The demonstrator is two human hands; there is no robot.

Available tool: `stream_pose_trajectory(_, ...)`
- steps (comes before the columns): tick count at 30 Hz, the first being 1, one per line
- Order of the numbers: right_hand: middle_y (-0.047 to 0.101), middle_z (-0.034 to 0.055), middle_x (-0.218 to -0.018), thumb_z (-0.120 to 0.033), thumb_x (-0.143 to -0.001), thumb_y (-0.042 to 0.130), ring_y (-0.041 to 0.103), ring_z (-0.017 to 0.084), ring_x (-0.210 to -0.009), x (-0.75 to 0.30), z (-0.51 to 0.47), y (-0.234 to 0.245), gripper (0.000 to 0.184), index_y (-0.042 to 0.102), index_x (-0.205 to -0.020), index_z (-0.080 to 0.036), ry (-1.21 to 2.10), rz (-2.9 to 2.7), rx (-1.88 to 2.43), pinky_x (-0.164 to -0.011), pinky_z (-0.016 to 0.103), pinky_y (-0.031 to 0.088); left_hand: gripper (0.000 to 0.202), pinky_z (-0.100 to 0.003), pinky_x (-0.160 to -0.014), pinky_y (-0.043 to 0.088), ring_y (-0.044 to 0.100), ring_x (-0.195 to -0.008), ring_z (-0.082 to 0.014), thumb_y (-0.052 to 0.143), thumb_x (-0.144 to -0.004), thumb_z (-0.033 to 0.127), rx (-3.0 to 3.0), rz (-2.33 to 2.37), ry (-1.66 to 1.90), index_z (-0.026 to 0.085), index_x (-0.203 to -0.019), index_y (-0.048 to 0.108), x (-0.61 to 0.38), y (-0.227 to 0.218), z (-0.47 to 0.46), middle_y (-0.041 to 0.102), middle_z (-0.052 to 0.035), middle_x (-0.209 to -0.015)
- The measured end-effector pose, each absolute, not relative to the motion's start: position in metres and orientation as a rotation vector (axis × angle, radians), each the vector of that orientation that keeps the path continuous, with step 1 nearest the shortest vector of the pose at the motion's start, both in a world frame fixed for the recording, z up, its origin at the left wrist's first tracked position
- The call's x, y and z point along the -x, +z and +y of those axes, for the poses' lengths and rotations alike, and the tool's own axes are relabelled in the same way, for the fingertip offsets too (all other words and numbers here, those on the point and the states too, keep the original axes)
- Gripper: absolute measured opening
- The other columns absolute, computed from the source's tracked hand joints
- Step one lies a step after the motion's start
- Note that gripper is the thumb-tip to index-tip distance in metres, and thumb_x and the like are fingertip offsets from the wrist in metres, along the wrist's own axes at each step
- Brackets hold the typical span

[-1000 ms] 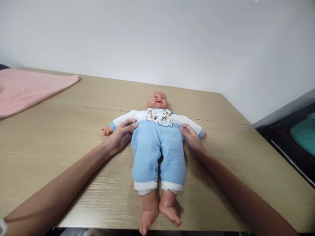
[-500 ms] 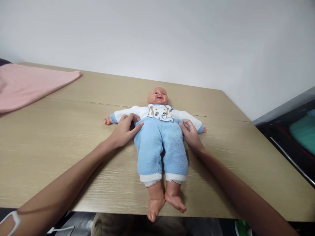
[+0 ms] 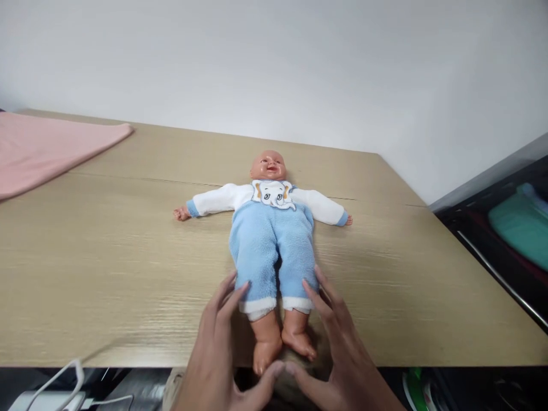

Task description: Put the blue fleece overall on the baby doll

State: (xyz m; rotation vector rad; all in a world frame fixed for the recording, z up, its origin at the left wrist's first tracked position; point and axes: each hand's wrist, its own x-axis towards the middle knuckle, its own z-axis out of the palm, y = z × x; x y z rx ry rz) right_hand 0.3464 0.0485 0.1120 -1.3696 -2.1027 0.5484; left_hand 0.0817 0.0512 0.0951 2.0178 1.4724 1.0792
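Left of the bald plastic doll in fuzzy blue clothes (image 3: 261, 228), a flat pink cloth (image 3: 55, 148) is cut off. Right of it, a blurry blue-green bundle (image 3: 520, 225) is too.

Doll (image 3: 257, 240) face-up on table (image 3: 128, 274)

Our two bare hands, the left hand (image 3: 214, 345) and the right hand (image 3: 342, 348), extend forward from the lower edge of the view as a near-mirrored pair. We note the palms turned inward and the fingers (image 3: 232, 302) slightly bent, index held apart from middle. Our thumbs (image 3: 266, 382) point toward one another, tips close together, leaving a wide gap below each index finger. The outer fingers are largely hidden.
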Motion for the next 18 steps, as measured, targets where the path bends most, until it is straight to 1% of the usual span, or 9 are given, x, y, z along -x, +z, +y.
stream_pose_trajectory(1, 0.021, 0.0122, -0.192, -0.046, -0.092, 0.090, 0.037, 0.051, -0.170, -0.347, 0.045, 0.106, 0.115, 0.021, -0.183, -0.040, 0.528, -2.120, 1.366, -0.121, 0.074, 0.061, 0.111, -0.077, -0.114, 0.060, 0.049, -0.160, -0.0516, 0.086, -0.090, 0.063, -2.035, 1.468, 1.079, 0.045, -0.180, 0.023, -0.084, 0.086, 0.045, 0.039, -0.0189, -0.179)
stream_pose_trajectory(3, 0.027, 0.0114, -0.190, -0.036, -0.097, 0.084, 0.044, 0.047, -0.168, -0.347, 0.044, 0.097, 0.104, 0.025, -0.183, -0.038, 0.463, -2.137, 1.358, -0.124, 0.067, 0.061, 0.106, -0.072, -0.112, 0.064, 0.054, -0.157, -0.0495, 0.085, -0.094, 0.054, -2.069, 1.485, 1.057, 0.042, -0.180, 0.024, -0.084, 0.075, 0.041, 0.042, -0.0199, -0.177)
stream_pose_trajectory(6, 0.039, 0.0108, -0.186, -0.021, -0.105, 0.072, 0.054, 0.037, -0.164, -0.348, 0.046, 0.090, 0.083, 0.037, -0.179, -0.033, 0.355, -2.134, 1.317, -0.126, 0.052, 0.061, 0.083, -0.056, -0.117, 0.065, 0.063, -0.152, -0.0383, 0.078, -0.103, 0.034, -2.094, 1.473, 0.999, 0.038, -0.175, 0.036, -0.077, 0.075, 0.045, 0.055, -0.0155, -0.167)
stream_pose_trajectory(8, 0.049, 0.0102, -0.180, -0.017, -0.107, 0.068, 0.062, 0.032, -0.157, -0.349, 0.045, 0.089, 0.072, 0.047, -0.174, -0.032, 0.309, -2.136, 1.277, -0.126, 0.043, 0.061, 0.069, -0.044, -0.113, 0.068, 0.071, -0.141, -0.0306, 0.073, -0.106, 0.030, -2.074, 1.405, 0.997, 0.037, -0.169, 0.045, -0.071, 0.082, 0.047, 0.065, -0.0118, -0.153)
stream_pose_trajectory(10, 0.057, 0.0087, -0.175, -0.015, -0.108, 0.066, 0.068, 0.028, -0.151, -0.351, 0.044, 0.089, 0.065, 0.054, -0.169, -0.032, 0.281, -2.131, 1.256, -0.124, 0.037, 0.062, 0.059, -0.036, -0.107, 0.070, 0.076, -0.129, -0.0259, 0.069, -0.109, 0.028, -2.045, 1.373, 0.993, 0.038, -0.164, 0.050, -0.064, 0.088, 0.047, 0.071, -0.0085, -0.143)
stream_pose_trajectory(11, 0.060, 0.0081, -0.172, -0.016, -0.108, 0.066, 0.070, 0.027, -0.149, -0.352, 0.043, 0.088, 0.062, 0.057, -0.167, -0.032, 0.272, -2.125, 1.254, -0.123, 0.036, 0.062, 0.058, -0.035, -0.105, 0.070, 0.077, -0.126, -0.0249, 0.068, -0.109, 0.028, -2.049, 1.376, 0.990, 0.038, -0.163, 0.050, -0.060, 0.089, 0.047, 0.072, -0.0076, -0.140)
stream_pose_trajectory(13, 0.062, 0.0077, -0.170, -0.017, -0.108, 0.067, 0.071, 0.027, -0.147, -0.353, 0.041, 0.087, 0.060, 0.059, -0.165, -0.032, 0.266, -2.112, 1.259, -0.121, 0.035, 0.063, 0.059, -0.035, -0.106, 0.069, 0.076, -0.127, -0.0255, 0.071, -0.108, 0.029, -2.096, 1.413, 0.979, 0.039, -0.163, 0.051, -0.053, 0.087, 0.045, 0.072, -0.0073, -0.141)
stream_pose_trajectory(16, 0.058, 0.0101, -0.173, -0.021, -0.106, 0.069, 0.068, 0.029, -0.150, -0.359, 0.040, 0.089, 0.064, 0.054, -0.168, -0.030, 0.270, -2.107, 1.239, -0.121, 0.038, 0.064, 0.063, -0.037, -0.107, 0.069, 0.074, -0.129, -0.0275, 0.078, -0.105, 0.035, -2.183, 1.453, 0.964, 0.039, -0.163, 0.053, -0.045, 0.080, 0.044, 0.070, -0.0083, -0.142)
stream_pose_trajectory(18, 0.055, 0.0121, -0.175, -0.029, -0.106, 0.071, 0.064, 0.032, -0.155, -0.370, 0.041, 0.094, 0.069, 0.050, -0.171, -0.029, 0.266, -2.124, 1.227, -0.122, 0.042, 0.063, 0.063, -0.037, -0.106, 0.069, 0.074, -0.129, -0.0282, 0.080, -0.103, 0.036, -2.218, 1.446, 0.974, 0.038, -0.161, 0.055, -0.042, 0.077, 0.045, 0.069, -0.0091, -0.141)
